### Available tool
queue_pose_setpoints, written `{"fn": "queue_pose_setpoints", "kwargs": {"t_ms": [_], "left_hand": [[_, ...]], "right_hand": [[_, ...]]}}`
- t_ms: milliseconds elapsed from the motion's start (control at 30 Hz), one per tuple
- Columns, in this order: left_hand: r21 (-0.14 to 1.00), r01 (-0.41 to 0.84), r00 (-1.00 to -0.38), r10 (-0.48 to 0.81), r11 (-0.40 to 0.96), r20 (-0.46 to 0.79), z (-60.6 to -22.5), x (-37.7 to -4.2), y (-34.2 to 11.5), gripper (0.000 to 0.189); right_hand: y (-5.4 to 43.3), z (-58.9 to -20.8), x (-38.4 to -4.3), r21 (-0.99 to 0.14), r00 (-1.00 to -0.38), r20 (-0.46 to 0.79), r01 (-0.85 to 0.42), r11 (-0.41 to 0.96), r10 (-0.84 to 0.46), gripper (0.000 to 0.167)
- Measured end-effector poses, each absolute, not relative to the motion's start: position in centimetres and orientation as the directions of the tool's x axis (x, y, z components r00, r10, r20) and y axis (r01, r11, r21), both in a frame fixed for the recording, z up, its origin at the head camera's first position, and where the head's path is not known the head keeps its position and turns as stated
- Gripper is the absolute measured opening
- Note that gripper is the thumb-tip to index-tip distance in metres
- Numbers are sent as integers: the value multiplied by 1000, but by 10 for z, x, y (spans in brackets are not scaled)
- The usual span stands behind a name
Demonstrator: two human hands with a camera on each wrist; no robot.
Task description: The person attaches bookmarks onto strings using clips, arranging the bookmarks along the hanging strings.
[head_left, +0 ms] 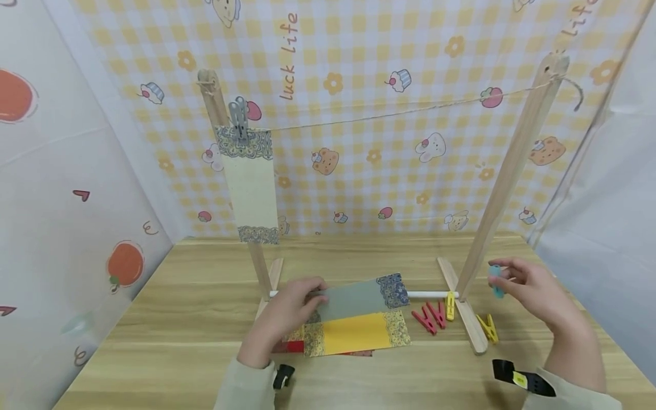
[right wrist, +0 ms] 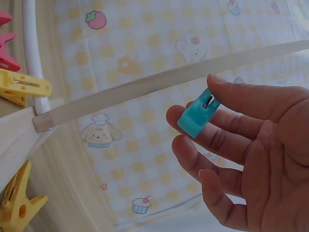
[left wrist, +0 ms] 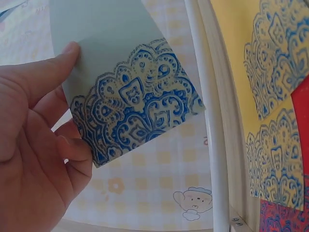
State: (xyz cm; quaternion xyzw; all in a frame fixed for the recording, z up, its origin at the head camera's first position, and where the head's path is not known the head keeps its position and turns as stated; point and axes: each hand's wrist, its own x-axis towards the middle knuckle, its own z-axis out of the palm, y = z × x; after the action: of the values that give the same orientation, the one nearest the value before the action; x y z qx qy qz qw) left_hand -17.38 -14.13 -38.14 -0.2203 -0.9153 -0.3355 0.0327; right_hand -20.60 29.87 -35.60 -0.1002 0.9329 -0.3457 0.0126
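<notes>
My left hand [head_left: 287, 307] pinches a grey-green paper strip [head_left: 351, 300] by one end, thumb on its face and fingers behind. The strip, printed with blue lace pattern at its ends, is lifted above the table in the left wrist view. Just below it lies a yellow paper strip [head_left: 353, 335] with similar ends, overlapping a mostly hidden red one [head_left: 294, 346]. Out to the right, my right hand [head_left: 533, 287] holds a small teal clothespin [right wrist: 198, 115] between thumb and fingers, beside the right wooden post [head_left: 504, 182].
A string [head_left: 369, 118] runs between the right post and a left post [head_left: 258, 267]. From it hangs a cream paper strip [head_left: 252, 191] under a grey clothespin [head_left: 238, 121]. Red clothespins [head_left: 424, 320] and yellow clothespins [head_left: 488, 328] lie around the right foot [head_left: 474, 333]. A white rod [head_left: 427, 294] joins the posts low down.
</notes>
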Motion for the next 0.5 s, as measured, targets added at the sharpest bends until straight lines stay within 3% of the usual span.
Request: {"fn": "queue_pose_setpoints", "kwargs": {"t_ms": [500], "left_hand": [[688,451,-892,319,568,322,-375,-177,-154,5]], "right_hand": [[281,-340,-194,-643,-975,55,-198,740,-213,49]]}}
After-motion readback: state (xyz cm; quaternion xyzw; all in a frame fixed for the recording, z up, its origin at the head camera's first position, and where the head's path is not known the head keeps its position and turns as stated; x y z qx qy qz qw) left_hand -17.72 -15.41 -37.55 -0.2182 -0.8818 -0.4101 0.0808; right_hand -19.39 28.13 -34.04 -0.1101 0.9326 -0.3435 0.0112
